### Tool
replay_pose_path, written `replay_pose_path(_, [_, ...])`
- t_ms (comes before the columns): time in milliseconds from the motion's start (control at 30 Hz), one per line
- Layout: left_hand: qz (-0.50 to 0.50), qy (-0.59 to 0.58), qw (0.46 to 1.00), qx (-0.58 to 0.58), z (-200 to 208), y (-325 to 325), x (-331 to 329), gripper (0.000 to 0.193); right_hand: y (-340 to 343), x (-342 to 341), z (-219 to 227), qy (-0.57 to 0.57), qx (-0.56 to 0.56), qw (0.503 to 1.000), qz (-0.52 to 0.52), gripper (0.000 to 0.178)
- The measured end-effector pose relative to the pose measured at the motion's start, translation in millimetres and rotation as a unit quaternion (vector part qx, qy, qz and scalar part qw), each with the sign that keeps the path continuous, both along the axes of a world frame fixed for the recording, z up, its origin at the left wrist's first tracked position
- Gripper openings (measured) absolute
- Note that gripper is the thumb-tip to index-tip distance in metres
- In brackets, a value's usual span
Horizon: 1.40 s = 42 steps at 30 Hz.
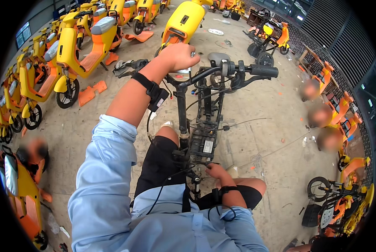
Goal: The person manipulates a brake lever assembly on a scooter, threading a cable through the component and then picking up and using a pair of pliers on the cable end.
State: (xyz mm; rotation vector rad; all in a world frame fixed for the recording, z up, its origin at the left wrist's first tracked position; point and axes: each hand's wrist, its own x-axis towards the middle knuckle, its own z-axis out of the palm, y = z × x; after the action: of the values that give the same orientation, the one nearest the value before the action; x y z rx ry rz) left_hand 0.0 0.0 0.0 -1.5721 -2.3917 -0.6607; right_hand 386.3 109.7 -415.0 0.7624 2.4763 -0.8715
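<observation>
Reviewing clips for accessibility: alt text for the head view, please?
A stripped scooter frame stands centrally; the person's left hand is curled near its handlebar, the right hand is by its near end. Yellow scooters crowd the upper left.

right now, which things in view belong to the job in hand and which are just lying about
With the job:
bare scooter frame, near the right hand
handlebar, near the left hand

Lying about:
orange panel pieces
white scrap
</observation>
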Motion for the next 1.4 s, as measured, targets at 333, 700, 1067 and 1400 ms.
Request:
replay_pose_path(333, [0.012,0.004,1.0,0.01,0.8,0.9,-1.5,0.045,-1.3,-9.1,1.6,0.03,0.012,0.999,0.001,0.05])
replay_pose_path(700, [0.007,-0.021,1.0,0.009,-0.7,6.2,-2.9,0.047,1.3,1.0,1.1,0.051,0.038,0.998,0.008,0.043])
replay_pose_path(1067, [-0.048,-0.133,0.987,-0.076,3.8,15.4,-13.1,0.051,-0.1,-1.3,-13.3,0.045,0.019,0.999,-0.003,0.049])
replay_pose_path(1400, [-0.047,-0.172,0.971,-0.16,9.0,19.6,-19.8,0.062,-2.7,-5.4,-5.4,0.041,0.006,0.999,-0.005,0.048])
